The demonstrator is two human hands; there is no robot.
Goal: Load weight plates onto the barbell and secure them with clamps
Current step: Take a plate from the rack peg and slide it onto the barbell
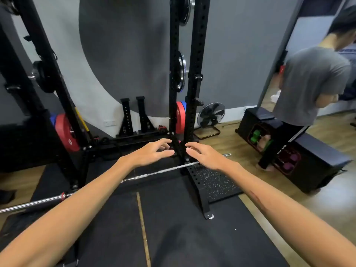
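Observation:
A bare steel barbell [154, 172] lies on the black floor mat, running from the lower left to the right past the rack's upright. Red weight plates hang low on the rack: one at the left [66, 132], another behind the upright [180, 116] with a blue plate behind it. Black plates [45, 76] hang higher on the rack's pegs. My left hand [154, 152] and my right hand [204, 155] reach forward side by side above the bar, fingers spread and relaxed, holding nothing. No clamp can be made out.
The black rack upright [192, 83] stands straight ahead, its foot [200, 189] running toward me. A floor fan [211, 115] stands at the wall. Black boxes holding coloured dumbbells [294, 155] sit on the right, beside a person in a grey shirt [312, 83].

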